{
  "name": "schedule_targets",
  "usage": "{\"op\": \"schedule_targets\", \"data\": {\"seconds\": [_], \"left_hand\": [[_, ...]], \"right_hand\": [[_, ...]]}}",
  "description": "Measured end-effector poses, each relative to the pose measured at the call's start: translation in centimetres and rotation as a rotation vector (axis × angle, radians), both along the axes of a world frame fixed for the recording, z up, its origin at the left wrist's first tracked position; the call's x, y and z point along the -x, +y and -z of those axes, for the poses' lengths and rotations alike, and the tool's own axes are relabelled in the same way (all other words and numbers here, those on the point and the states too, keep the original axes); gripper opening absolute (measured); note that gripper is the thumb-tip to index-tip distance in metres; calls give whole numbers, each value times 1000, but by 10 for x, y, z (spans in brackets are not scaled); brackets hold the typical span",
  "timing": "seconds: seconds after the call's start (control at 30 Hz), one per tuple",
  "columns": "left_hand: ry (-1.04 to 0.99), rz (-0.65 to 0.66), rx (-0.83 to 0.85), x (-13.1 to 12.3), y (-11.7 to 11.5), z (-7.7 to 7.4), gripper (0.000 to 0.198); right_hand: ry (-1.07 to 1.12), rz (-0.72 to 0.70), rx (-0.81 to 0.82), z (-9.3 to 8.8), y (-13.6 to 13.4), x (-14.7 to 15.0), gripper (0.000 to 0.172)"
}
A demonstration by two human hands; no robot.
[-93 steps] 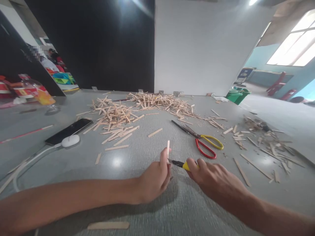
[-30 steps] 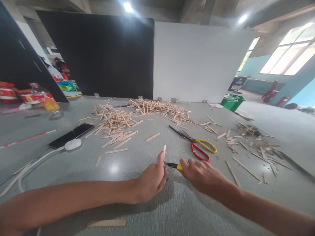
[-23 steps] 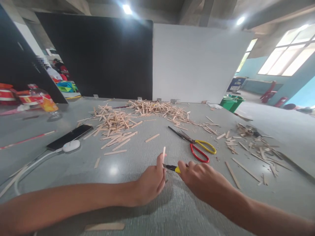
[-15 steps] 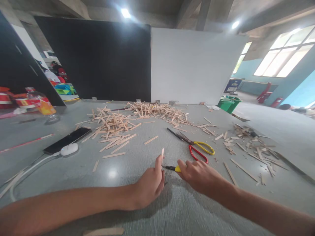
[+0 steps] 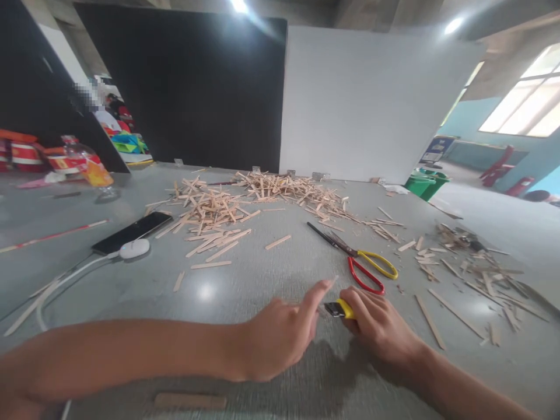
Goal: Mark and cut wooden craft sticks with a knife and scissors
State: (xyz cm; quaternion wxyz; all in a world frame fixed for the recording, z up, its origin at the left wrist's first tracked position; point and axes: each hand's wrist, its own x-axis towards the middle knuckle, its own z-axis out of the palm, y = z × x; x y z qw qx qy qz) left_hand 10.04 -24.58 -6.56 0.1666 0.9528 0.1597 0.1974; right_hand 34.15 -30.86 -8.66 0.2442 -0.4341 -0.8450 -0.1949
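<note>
My left hand [image 5: 286,338] is closed around a thin wooden stick [image 5: 335,280]; only a pale, blurred tip shows past the thumb. Close on its right, my right hand [image 5: 380,324] grips a utility knife [image 5: 346,309] with a yellow body and dark front end. The knife's front points at the left fingers, and I cannot tell whether its blade touches the stick. Just beyond the right hand lie scissors [image 5: 351,252] with one red and one yellow handle. A dark, slim, pen-like thing [image 5: 319,233] rests against their blades.
Loose wooden sticks [image 5: 214,204] heap up before the black and white panels [image 5: 363,105]. More sticks and scraps [image 5: 485,274] litter the right side. A phone [image 5: 133,232], a white case [image 5: 135,249] on a cable and a drink bottle [image 5: 97,173] are at left. One stick [image 5: 190,401] lies near the front edge.
Both hands have shifted right in the view. The left hand has turned, tipping the stick from upright to slanting right. The knife's front end has moved up beside the left fingers. The camera view has shifted too.
</note>
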Motion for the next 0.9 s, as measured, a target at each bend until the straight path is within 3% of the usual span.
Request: {"op": "schedule_targets", "data": {"seconds": [0.1,0.2,0.3,0.37,0.47,0.53,0.6,0.67,0.73,0.9], "left_hand": [[113,58,-113,3,-2,-18,74],[110,97,-214,5,0,-25,73],[16,0,-181,6,5,-22,59],[9,-66,-115,7,9,-19,37],[52,-55,-48,9,14,-19,14],[58,-10,-29,10,14,-21,15],[57,38,1,10,11,-26,20],[72,89,81,10,6,-31,23],[85,112,213,9,2,-37,21],[24,222,493,8,2,-41,21]], "right_hand": [[95,-38,0,1,-1,1,17],[162,-57,3,3,-2,0,15],[240,-27,41,3,-7,-1,12],[375,58,108,-2,-12,-1,7],[738,180,258,-19,-20,1,10],[925,127,386,-34,-23,5,31],[981,46,547,-46,-26,8,35],[1009,13,747,-54,-27,11,24],[1101,-10,921,-59,-28,13,24],[1297,-107,1139,-65,-25,16,33]]}}
